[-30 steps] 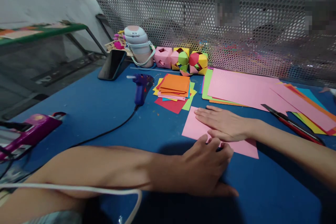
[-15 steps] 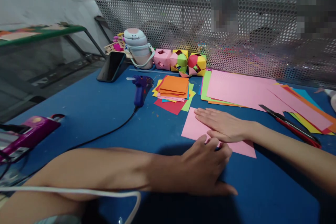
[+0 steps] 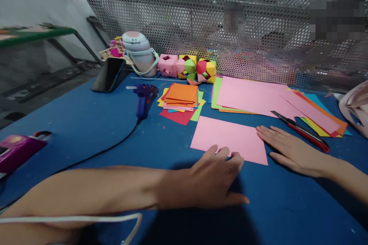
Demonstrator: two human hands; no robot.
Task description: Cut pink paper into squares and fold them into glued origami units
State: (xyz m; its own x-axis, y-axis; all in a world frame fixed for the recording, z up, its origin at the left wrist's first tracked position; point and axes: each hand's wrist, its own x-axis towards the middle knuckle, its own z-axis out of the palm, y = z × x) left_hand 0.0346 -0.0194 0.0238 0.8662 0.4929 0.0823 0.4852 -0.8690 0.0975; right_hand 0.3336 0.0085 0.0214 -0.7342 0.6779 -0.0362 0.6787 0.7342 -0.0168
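A pink sheet of paper [image 3: 227,134] lies on the blue tabletop in front of me; its near edge may be a fold, which I cannot tell. My left hand [image 3: 215,178] rests at that near edge, fingers loosely bent over it and thumb stretched away, gripping nothing. Flat and palm down, my right hand [image 3: 293,149] has its fingertips touching the sheet's right edge. Just beyond the right hand, a red and black utility knife [image 3: 304,132] lies with its blade pointing left, partly over the larger pink sheets [image 3: 253,95].
A blue glue gun [image 3: 142,101] with a black cord stands left of a pile of coloured paper squares [image 3: 181,97]. Behind are paper balls [image 3: 206,71], a bottle [image 3: 140,55] and a phone [image 3: 109,74]. A perforated metal panel [image 3: 184,19] borders the back; a white cable [image 3: 86,219] crosses my left arm.
My right hand has slid rightward across the pink sheet to its right edge, uncovering the paper. The left hand keeps its place at the near edge while the view shifts slightly right.
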